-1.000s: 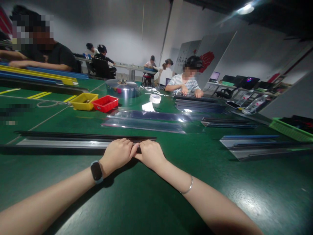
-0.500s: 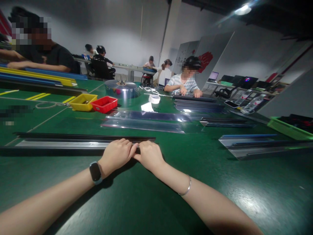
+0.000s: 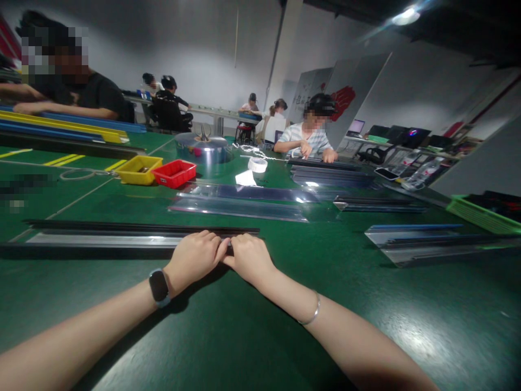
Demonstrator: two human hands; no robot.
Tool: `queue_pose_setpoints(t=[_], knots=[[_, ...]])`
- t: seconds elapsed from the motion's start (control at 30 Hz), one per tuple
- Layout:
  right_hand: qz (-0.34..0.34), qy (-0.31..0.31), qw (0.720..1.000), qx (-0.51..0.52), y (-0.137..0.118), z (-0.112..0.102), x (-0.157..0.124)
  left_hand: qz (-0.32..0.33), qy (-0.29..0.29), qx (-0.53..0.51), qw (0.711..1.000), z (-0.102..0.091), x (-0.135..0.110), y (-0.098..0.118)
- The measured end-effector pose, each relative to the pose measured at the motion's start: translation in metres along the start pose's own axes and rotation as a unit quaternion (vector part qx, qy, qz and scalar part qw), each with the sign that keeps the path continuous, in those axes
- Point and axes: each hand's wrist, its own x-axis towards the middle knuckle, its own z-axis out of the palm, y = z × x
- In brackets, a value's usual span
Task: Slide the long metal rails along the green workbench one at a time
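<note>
My left hand [image 3: 195,257] and my right hand [image 3: 249,256] rest side by side on the right end of a long black rail [image 3: 101,251] that lies across the green table [image 3: 228,326]. Both hands have their fingers curled down over the rail's end, thumbs touching. A silver strip [image 3: 106,238] and a thin black strip [image 3: 134,226] lie just behind the rail. A smartwatch sits on my left wrist and a thin bangle on my right.
Clear plastic sleeves [image 3: 240,201] lie beyond the hands. A yellow bin [image 3: 139,169] and a red bin [image 3: 174,172] stand at the back left, a tape roll [image 3: 257,164] further back. More rails [image 3: 427,241] lie to the right. Other people sit at the tables.
</note>
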Motion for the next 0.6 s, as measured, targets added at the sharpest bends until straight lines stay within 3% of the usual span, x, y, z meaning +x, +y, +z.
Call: queue_pose_setpoints(t=[0.6], knots=[[0.001,0.009,1.0,0.005,-0.002,-0.0002,-0.0025,-0.003,-0.008,-0.006,1.0,0.0004,-0.0003,-0.0009]])
